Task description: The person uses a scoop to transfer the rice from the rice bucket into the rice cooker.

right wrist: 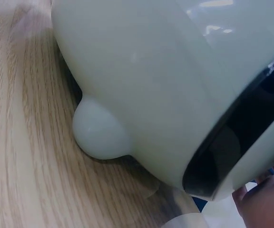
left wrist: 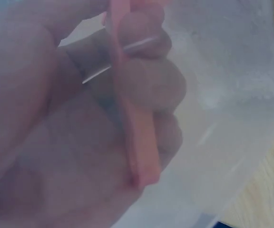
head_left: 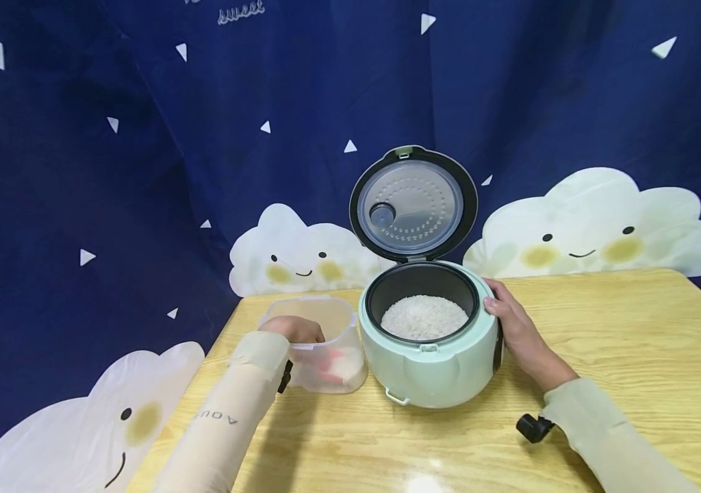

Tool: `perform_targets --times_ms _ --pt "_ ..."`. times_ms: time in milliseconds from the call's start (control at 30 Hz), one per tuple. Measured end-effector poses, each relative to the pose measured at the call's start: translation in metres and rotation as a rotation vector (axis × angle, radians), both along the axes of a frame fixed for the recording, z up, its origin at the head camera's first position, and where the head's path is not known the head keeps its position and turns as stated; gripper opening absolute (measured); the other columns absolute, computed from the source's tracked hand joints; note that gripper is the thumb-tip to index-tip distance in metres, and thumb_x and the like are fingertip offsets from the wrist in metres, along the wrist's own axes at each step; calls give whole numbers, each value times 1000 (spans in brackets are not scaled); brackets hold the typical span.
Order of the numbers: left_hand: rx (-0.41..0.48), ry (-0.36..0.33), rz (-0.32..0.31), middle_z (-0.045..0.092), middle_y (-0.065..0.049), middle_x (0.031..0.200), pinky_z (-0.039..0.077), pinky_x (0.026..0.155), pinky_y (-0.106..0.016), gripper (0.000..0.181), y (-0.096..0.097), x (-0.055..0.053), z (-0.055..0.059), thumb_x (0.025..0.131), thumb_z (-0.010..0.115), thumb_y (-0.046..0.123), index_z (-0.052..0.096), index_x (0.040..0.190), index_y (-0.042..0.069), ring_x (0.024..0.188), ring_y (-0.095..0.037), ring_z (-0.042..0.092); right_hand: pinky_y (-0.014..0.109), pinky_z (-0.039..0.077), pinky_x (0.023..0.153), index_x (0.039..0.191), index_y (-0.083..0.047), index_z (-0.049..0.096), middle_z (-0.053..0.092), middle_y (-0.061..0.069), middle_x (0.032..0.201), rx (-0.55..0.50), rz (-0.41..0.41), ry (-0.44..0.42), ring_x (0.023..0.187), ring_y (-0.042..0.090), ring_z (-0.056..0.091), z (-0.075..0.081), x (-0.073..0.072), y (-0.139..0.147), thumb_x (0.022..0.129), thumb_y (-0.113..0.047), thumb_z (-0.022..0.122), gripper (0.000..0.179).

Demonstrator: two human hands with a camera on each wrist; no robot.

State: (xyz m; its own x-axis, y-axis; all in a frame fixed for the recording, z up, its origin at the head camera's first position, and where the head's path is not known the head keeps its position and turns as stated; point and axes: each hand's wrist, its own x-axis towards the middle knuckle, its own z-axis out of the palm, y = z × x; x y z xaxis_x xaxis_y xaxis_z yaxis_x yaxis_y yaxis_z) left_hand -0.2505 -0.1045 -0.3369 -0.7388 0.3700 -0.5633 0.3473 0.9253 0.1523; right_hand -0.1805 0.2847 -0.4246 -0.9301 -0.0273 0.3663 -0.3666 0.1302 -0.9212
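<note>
My left hand [head_left: 295, 329] reaches down into a translucent plastic bin [head_left: 310, 380] that has white rice [head_left: 347, 364] in it. In the left wrist view, blurred by the bin wall, its fingers curl round the flat handle of a pink scoop [left wrist: 139, 128]. The scoop's lower end is hard to make out. A mint-green rice cooker [head_left: 430, 376] stands right of the bin, lid [head_left: 415, 205] raised. White rice [head_left: 424, 317] lies in its dark pot. My right hand [head_left: 517, 329] holds the cooker's right side, thumb at the rim; its fingertips are partly hidden.
Bin and cooker stand side by side on a wooden table [head_left: 621, 356]. A black carrying handle [right wrist: 237, 137] lies along the cooker's right side. Behind the table hangs a dark blue curtain [head_left: 301, 82] with cloud and triangle prints.
</note>
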Motion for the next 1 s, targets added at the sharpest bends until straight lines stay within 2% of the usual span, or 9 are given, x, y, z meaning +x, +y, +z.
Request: perform_targets --times_ms 167,333,533,767,1000 --pt "8 -50 36 70 7 96 45 85 -27 14 0 -6 -2 93 67 20 79 96 27 97 -13 56 6 28 106 150 -13 44 52 -23 137 -5 5 9 130 -4 44 3 -1 1 104 -33 37 51" --pt "26 -98 47 69 6 96 44 82 -24 15 0 -8 -2 95 66 24 78 104 25 95 -12 56 6 29 105 149 -13 45 53 -24 136 -12 5 21 128 -4 45 3 -1 2 103 -33 36 50" --pt "12 -84 9 65 7 89 43 78 -24 14 1 -10 -2 94 66 26 77 101 24 90 -11 54 6 29 104 149 -14 46 53 -25 135 -18 -2 22 128 -6 45 2 -1 1 103 -33 36 50" --pt "5 -70 11 66 6 88 44 81 -26 13 0 -7 -5 94 65 28 78 98 24 91 -13 55 6 28 104 148 -13 45 53 -25 134 -17 -3 13 127 -6 44 0 0 0 104 -33 36 49" --pt "-3 -36 44 70 6 102 44 97 -33 18 0 -5 -3 94 65 27 79 105 29 102 -15 55 5 28 104 149 -14 45 52 -24 136 -10 1 7 128 -6 43 0 2 -2 105 -34 35 49"
